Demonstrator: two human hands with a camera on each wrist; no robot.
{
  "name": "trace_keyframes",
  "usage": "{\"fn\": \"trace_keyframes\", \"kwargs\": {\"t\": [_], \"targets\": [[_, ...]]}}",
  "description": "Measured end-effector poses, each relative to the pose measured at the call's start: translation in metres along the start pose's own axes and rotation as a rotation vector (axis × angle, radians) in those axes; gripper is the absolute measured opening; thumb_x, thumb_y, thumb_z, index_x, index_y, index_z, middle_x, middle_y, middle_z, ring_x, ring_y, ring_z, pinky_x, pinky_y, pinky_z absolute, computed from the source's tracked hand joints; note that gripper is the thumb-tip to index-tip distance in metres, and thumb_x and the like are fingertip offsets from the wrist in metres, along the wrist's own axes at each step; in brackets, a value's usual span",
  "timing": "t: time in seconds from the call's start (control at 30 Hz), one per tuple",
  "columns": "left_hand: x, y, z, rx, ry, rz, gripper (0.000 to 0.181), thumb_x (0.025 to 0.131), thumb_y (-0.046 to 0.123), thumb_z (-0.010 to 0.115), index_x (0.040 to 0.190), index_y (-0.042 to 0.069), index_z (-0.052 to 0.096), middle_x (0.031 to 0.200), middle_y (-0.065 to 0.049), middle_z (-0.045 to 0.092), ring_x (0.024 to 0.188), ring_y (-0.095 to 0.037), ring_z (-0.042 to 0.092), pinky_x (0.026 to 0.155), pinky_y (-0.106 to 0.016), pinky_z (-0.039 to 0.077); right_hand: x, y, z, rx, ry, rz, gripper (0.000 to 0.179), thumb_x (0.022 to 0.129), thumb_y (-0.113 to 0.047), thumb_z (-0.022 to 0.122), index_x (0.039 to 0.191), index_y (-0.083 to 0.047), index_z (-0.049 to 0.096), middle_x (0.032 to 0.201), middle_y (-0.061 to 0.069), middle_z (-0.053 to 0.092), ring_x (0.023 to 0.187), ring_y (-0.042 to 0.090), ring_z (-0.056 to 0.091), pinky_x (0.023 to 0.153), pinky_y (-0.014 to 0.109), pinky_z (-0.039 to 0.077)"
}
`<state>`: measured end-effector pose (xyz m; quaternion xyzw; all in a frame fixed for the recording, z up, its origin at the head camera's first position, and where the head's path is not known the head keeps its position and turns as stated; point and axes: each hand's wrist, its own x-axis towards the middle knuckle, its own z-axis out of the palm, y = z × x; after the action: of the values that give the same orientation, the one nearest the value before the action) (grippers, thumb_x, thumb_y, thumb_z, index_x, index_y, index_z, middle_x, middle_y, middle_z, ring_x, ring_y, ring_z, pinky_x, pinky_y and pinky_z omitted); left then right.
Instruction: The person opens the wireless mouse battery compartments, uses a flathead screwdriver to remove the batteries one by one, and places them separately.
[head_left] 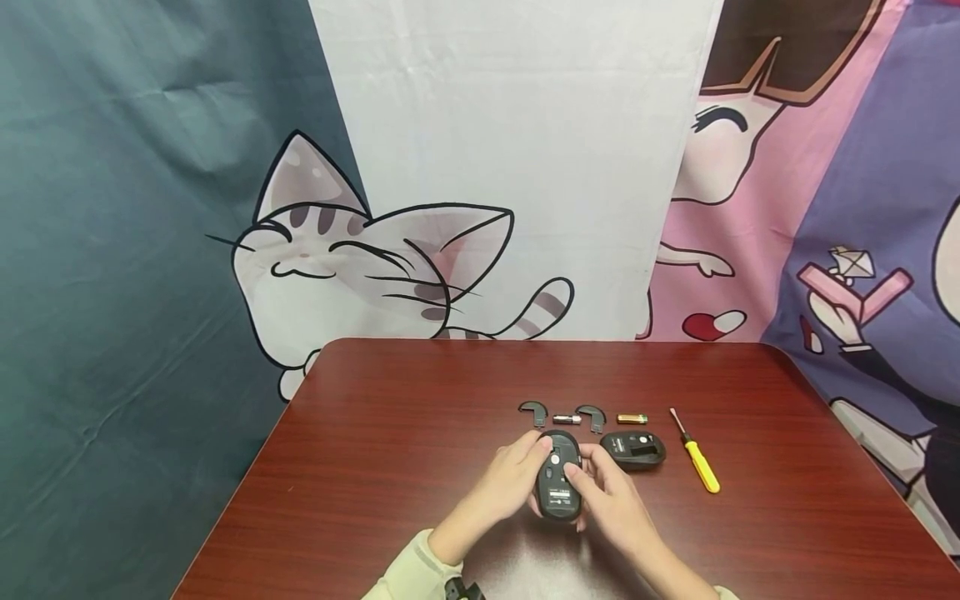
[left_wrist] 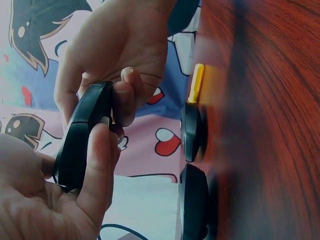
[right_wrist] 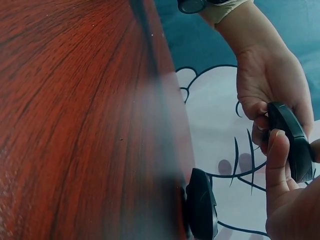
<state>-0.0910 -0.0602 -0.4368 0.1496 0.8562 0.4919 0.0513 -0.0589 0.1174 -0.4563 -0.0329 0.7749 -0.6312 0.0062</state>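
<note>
A black computer mouse (head_left: 558,479) is held above the table with its labelled underside facing up. My left hand (head_left: 510,479) grips its left side, fingers curled around it with the thumb near the top end. On the other side my right hand (head_left: 618,504) holds it too, its thumb on the underside near the middle. The left wrist view shows the mouse (left_wrist: 82,135) edge-on between both hands. Right beside the right hand, a second black mouse (head_left: 633,450) lies underside up, with a dark slot in it.
Behind the hands lie two curved black covers (head_left: 535,410) (head_left: 592,415), a silvery battery (head_left: 567,419) and a gold-coloured battery (head_left: 632,419). A yellow-handled screwdriver (head_left: 701,467) lies at the right. The brown table (head_left: 360,467) ends at a cartoon-printed curtain (head_left: 510,125).
</note>
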Motion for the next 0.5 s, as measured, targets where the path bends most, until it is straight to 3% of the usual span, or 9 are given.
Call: {"fn": "trace_keyframes", "kwargs": {"t": [0.27, 0.37, 0.5], "targets": [[0.0009, -0.0016, -0.0008, -0.02, 0.0, 0.009, 0.037, 0.107, 0.045, 0.041, 0.107, 0.017, 0.065, 0.086, -0.001, 0.071, 0.074, -0.011, 0.066, 0.068, -0.027, 0.056, 0.0014, 0.0008, 0.001, 0.015, -0.006, 0.019, 0.028, 0.1, -0.02, 0.063, 0.126, -0.009, 0.059, 0.083, 0.008, 0.063, 0.045, 0.021, 0.056, 0.043, 0.039, 0.056], [0.0014, -0.0027, -0.0007, -0.061, -0.016, -0.002, 0.037, 0.107, 0.046, 0.041, 0.108, 0.016, 0.065, 0.08, 0.0, 0.07, 0.063, -0.012, 0.066, 0.063, -0.026, 0.056, 0.0016, 0.0011, 0.0014, 0.02, -0.006, 0.023, 0.029, 0.1, -0.02, 0.064, 0.127, -0.01, 0.059, 0.083, 0.008, 0.063, 0.045, 0.022, 0.056, 0.042, 0.04, 0.056], [0.0017, -0.003, -0.0002, -0.153, -0.046, -0.024, 0.039, 0.107, 0.045, 0.042, 0.11, 0.013, 0.063, 0.071, 0.0, 0.066, 0.045, -0.02, 0.064, 0.053, -0.041, 0.062, 0.0022, 0.002, 0.002, 0.035, -0.016, 0.026, 0.032, 0.1, -0.019, 0.064, 0.13, -0.01, 0.057, 0.085, 0.008, 0.063, 0.046, 0.022, 0.057, 0.042, 0.04, 0.056]]}}
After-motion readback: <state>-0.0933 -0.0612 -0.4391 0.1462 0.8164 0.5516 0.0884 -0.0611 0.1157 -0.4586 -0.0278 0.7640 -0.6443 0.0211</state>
